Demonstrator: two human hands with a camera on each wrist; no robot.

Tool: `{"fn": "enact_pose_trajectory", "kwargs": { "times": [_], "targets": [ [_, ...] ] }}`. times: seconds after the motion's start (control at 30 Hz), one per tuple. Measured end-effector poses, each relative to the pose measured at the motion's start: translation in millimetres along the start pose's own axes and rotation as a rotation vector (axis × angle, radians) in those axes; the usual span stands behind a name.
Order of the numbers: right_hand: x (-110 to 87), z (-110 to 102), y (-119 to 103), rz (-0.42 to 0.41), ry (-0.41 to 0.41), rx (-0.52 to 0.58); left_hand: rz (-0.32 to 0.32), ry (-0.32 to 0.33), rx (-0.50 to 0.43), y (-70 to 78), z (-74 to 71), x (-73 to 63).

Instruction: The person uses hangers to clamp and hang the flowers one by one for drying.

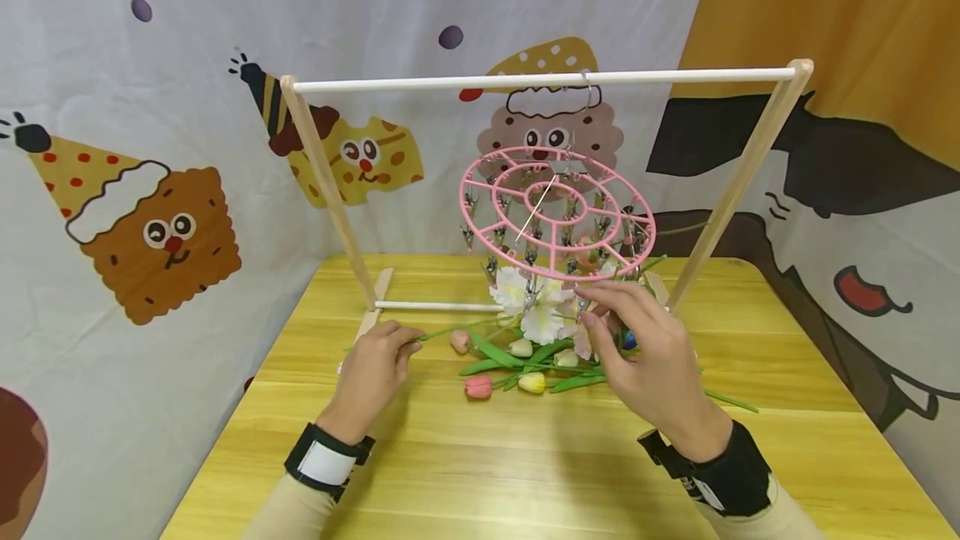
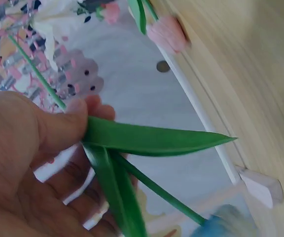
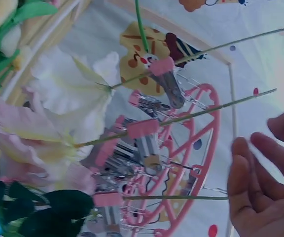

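My left hand [image 1: 378,361] pinches a green stem [image 2: 159,190] with long leaves [image 2: 157,139] and a blurred bluish bloom [image 2: 226,222]. The stem's other end reaches a pink-tipped metal clip [image 3: 166,81]; whether the clip grips it I cannot tell. Many such clips hang from a round pink drying hanger [image 1: 553,244]. My right hand [image 3: 265,182] has its fingers loosely bent, thumb apart, nothing between them, close to the clips. A white flower [image 3: 73,89] and a pale pink flower [image 3: 33,138] hang head down, their stems at the clips.
A wooden rack with a white rod [image 1: 450,83] carries the hanger by its hook. On the wooden table [image 1: 480,473] lie several tulips, including a pink one [image 1: 477,388] and a yellow one [image 1: 532,382]. A printed cartoon curtain [image 1: 375,7] stands behind.
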State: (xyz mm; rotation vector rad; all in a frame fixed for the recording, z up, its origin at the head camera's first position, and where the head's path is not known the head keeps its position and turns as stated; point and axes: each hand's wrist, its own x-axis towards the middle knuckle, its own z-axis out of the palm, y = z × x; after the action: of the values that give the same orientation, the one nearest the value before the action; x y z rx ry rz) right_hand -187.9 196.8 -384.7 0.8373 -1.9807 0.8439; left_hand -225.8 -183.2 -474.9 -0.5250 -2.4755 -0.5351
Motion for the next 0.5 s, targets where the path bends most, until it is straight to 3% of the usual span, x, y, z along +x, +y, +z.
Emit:
{"fn": "enact_pose_trajectory", "kwargs": {
  "times": [0.13,0.23,0.5],
  "targets": [
    [10.4,0,-2,0.019,-0.088,-0.05,-0.134,-0.017,-0.009,-7.8,-2.6,-0.5],
    [15.4,2,-1,0.016,-0.137,-0.087,-0.193,-0.022,-0.046,-10.1,-3.1,-0.2],
    [16.9,8,4,-0.009,-0.163,-0.138,-0.193,0.045,-0.178,-6.1,-1.6,3.7]
  ]
}}
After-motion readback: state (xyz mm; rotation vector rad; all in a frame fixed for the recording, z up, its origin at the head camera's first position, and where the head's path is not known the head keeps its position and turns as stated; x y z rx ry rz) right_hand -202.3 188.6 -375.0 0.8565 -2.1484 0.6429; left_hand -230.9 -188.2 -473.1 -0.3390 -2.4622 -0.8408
